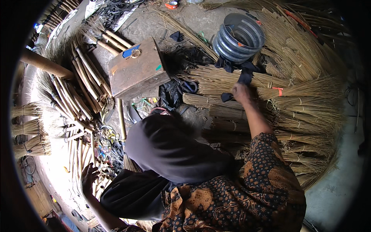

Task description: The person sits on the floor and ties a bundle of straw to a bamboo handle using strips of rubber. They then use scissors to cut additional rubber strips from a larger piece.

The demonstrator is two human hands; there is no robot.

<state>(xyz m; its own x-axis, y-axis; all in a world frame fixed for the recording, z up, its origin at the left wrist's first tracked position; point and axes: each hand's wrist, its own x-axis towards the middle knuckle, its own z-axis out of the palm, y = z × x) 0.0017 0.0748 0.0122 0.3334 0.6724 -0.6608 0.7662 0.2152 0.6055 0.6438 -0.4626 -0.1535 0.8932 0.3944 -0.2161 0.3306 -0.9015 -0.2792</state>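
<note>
Black cloth strip point(244, 78) pinched by right hand point(241, 92) over straw bundles point(228, 79) — apparently for binding; left hand point(89, 177) open, flat on bamboo sticks point(79, 150).

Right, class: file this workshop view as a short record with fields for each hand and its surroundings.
Right hand: reaches onto tied straw bundles, at a dark cloth
Left hand: flat on pale sticks on the floor
Centre: wooden box
Top: ribbed metal drum
Left: bamboo handles
</note>
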